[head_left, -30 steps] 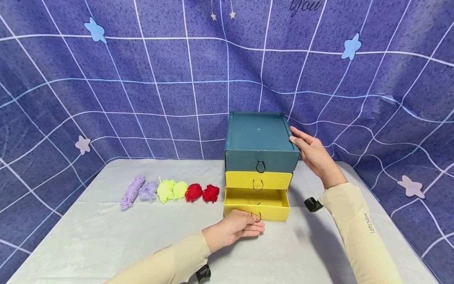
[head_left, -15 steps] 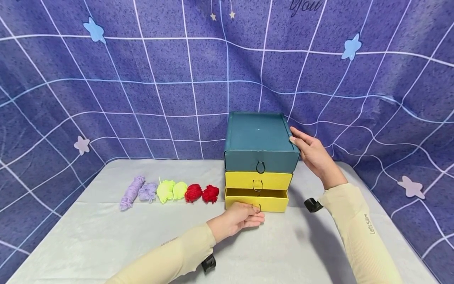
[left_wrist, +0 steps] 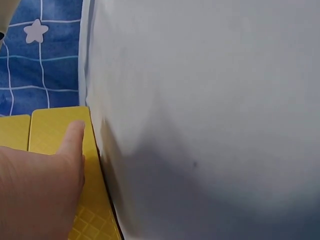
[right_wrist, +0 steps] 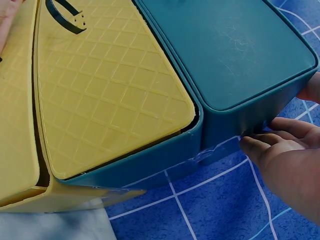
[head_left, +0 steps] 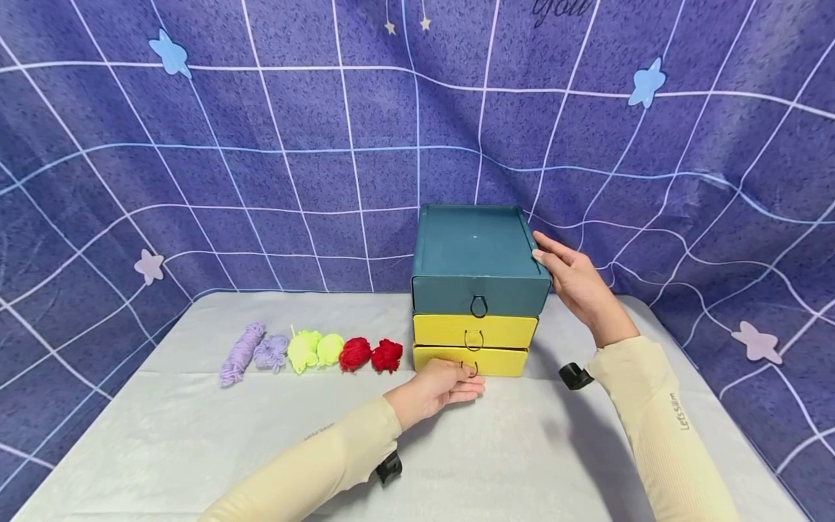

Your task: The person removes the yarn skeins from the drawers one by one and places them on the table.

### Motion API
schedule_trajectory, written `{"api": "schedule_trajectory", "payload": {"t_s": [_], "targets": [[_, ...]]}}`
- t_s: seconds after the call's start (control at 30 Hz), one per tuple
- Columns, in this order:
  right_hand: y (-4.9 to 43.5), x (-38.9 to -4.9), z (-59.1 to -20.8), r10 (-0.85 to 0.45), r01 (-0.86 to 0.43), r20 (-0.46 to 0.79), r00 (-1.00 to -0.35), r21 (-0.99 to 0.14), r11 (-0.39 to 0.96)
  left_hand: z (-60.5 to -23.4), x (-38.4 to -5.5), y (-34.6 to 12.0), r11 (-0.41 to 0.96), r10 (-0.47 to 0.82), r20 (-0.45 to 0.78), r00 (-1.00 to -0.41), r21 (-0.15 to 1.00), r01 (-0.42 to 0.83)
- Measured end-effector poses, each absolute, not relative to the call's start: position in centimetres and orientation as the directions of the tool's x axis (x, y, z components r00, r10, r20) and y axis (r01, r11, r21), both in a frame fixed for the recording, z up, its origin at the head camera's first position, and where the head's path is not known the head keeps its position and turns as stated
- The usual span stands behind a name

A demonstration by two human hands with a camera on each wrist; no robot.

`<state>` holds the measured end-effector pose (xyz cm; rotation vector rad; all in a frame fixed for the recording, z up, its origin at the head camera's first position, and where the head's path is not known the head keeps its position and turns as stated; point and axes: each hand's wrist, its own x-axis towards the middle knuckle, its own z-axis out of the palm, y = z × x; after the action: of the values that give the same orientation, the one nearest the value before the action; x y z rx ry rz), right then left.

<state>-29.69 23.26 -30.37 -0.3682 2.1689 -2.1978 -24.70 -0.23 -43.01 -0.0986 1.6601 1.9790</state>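
A small drawer cabinet stands right of centre on the table, with a teal top drawer (head_left: 481, 296) above a yellow middle drawer (head_left: 450, 330) and a yellow bottom drawer (head_left: 505, 362). My left hand (head_left: 435, 388) is at the bottom drawer's front, its thumb pressing the face beside the black loop handle (head_left: 471, 372); the other fingers extend straight below. In the left wrist view that thumb (left_wrist: 74, 137) lies straight on the yellow front. My right hand (head_left: 577, 286) rests against the cabinet's upper right edge. Its fingers (right_wrist: 262, 140) touch the teal side in the right wrist view.
Left of the cabinet lies a row of yarn bundles: purple (head_left: 241, 355), pale purple (head_left: 270, 352), neon yellow (head_left: 305, 351) and red (head_left: 355, 354). A grey cloth covers the table (head_left: 261, 428). A blue patterned curtain (head_left: 313, 181) hangs close behind.
The bottom drawer has slid back from well out to about flush with the cabinet. My left hand has moved away from me with it. The right hand has stayed in place.
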Motion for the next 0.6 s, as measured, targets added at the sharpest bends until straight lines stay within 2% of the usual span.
{"api": "schedule_trajectory", "payload": {"t_s": [0.6], "targets": [[23.22,-29.91,-30.53,-0.186,-0.150,0.155,-0.970,-0.988,-0.040,-43.05,-25.44,-0.25,-0.081,0.364,-0.394,-0.844,0.889,-0.451]]}}
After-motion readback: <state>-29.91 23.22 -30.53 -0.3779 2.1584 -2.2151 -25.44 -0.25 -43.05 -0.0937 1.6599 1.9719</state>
